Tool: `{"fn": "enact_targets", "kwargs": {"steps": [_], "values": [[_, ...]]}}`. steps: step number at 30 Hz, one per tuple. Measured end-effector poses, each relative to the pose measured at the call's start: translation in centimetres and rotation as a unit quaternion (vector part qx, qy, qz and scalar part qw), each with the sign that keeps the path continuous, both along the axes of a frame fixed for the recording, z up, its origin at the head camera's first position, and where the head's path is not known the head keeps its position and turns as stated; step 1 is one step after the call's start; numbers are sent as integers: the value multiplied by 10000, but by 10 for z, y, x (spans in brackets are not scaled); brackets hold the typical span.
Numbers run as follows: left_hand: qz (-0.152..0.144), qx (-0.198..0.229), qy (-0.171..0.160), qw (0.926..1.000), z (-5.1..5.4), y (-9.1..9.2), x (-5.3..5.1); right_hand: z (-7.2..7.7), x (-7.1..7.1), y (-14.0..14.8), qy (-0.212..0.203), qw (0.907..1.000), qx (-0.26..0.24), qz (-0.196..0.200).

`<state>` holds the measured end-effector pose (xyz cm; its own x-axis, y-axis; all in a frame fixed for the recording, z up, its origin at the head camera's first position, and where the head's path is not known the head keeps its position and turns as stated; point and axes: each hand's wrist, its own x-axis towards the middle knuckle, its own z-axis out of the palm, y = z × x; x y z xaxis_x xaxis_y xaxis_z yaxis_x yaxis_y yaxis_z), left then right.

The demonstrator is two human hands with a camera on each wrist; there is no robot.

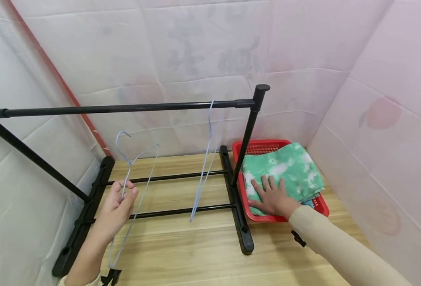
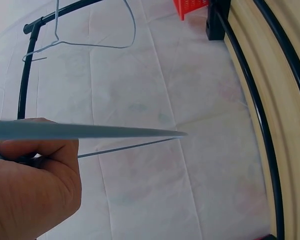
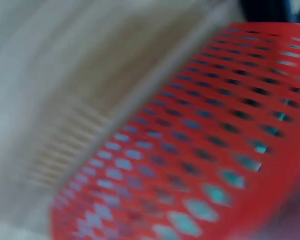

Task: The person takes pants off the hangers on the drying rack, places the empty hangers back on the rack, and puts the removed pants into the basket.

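Note:
A thin light-blue clothes hanger (image 1: 128,169) is gripped by my left hand (image 1: 115,206), its hook pointing up and free of the rack's bar. In the left wrist view the same hanger (image 2: 125,132) runs close across the lens, above the curled fingers. My right hand (image 1: 272,198) rests with spread fingers on a folded green-and-white tie-dye cloth (image 1: 292,169). That cloth lies on top in a red plastic basket (image 1: 264,146). The right wrist view is blurred and shows mostly the perforated basket wall (image 3: 190,135); the right hand is hidden there.
A black clothes rack (image 1: 131,108) stands across the wooden floor (image 1: 181,246), with its right foot (image 1: 244,234) beside the basket. Another light-blue hanger (image 1: 203,178) hangs near the bar's right end. Pale sheeting (image 1: 196,47) covers the walls. Something blue (image 1: 308,203) shows under the cloth.

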<state>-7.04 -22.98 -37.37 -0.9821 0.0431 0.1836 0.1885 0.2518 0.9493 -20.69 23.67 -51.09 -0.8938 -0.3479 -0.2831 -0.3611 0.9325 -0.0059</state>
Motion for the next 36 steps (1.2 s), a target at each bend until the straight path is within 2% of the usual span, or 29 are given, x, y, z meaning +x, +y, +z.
{"fn": "enact_targets", "kwargs": {"steps": [3, 7, 12, 16, 21, 25, 36], "values": [[2, 3, 6, 10000, 1, 0, 1, 20, -9, -6, 258, 9990, 357, 86], [52, -19, 1, 10000, 2, 0, 3, 39, -27, -12, 426, 9989, 190, -13], [98, -78, -29, 9999, 4, 1, 5, 44, -53, -11, 162, 9995, 101, -236], [58, -62, -76, 9999, 5, 3, 7, 41, -66, -7, -237, 9991, 40, -353], [-23, -58, -116, 9999, 4, 6, 8, 37, -67, 1, -778, 9957, -111, -485], [-30, -68, -118, 9999, 3, 8, 11, 37, -62, 7, -1025, 9929, -168, -572], [-137, 67, -96, 9998, 3, 14, 13, 35, -60, 19, -1064, 9926, -148, -561]]}}
